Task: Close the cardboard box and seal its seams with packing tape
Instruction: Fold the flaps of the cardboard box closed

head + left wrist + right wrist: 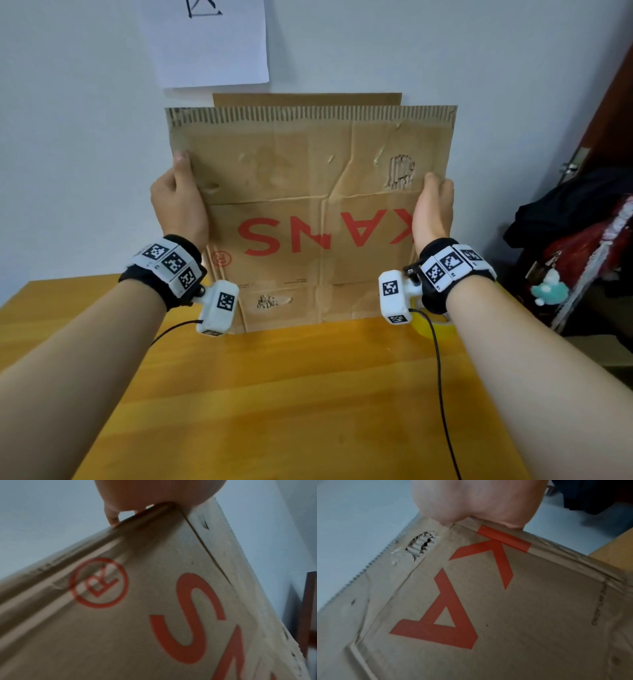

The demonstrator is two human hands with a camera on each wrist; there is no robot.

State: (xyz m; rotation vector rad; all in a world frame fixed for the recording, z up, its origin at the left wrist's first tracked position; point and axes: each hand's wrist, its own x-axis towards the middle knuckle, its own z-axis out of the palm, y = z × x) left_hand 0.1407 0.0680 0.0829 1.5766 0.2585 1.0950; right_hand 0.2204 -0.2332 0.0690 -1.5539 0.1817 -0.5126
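cardboard box point(308, 192): matt, creased, torn corrugated cardboard | table point(274, 394): glossy wood

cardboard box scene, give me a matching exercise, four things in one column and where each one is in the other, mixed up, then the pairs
Things:
1. left hand
2. right hand
3. yellow tape roll
4. white paper sheet

Places:
A. on the wall above the cardboard box
B. on the wooden table, low beside the box, behind the right wrist
C. gripping the box edge next to the red letter K
D. gripping the box edge above the circled R mark

Pairs: 1-D, 2-C, 3-B, 4-A
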